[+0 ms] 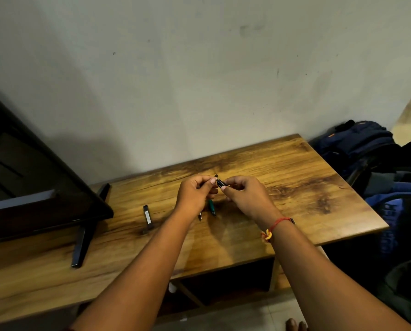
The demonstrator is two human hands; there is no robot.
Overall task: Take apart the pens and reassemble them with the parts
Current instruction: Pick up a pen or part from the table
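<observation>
Black pen part [220, 183] pinched over the table [295, 168] — both hands on it.
Left hand [195, 195] curled tight, fingertips on one end; right hand [246, 195] pinches the other, forearms reaching forward — green pen [211, 207] lies on the table beneath.

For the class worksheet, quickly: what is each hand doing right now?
Left hand: closed, pinching one end of the short black plastic pen part.
Right hand: closed, pinching its other end.
</observation>
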